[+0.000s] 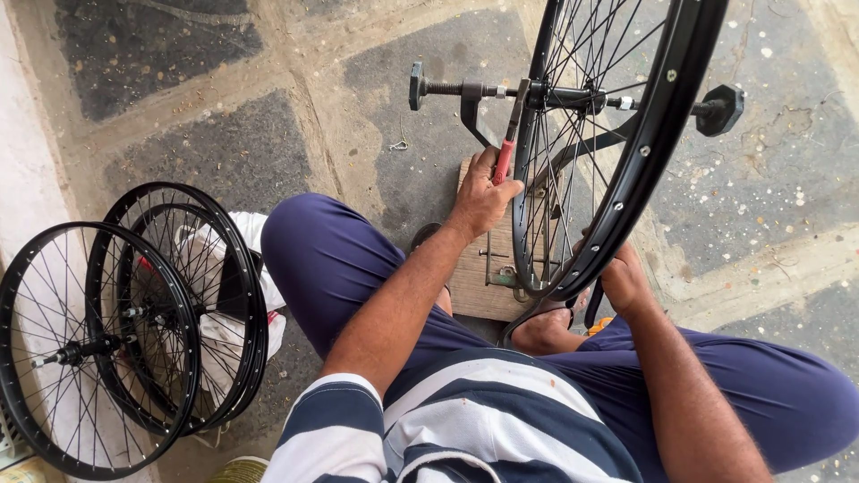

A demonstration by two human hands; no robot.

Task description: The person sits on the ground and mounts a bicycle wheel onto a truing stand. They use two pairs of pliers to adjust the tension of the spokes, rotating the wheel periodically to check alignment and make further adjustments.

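While spare wheels (pixel 134 322) lean aside, left hand (pixel 481 199) grips wrench (pixel 506 152), right hand (pixel 622 279) grips rim (pixel 637 152).

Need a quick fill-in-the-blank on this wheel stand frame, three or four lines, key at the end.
1. The left hand holds a tool with a ____ handle up near the hub.
2. The right hand grips the ____ of the mounted wheel.
3. The spare wheels lean at the person's ____ side.
4. The stand's base is a ____ board.

Missing words: red; rim; left; wooden
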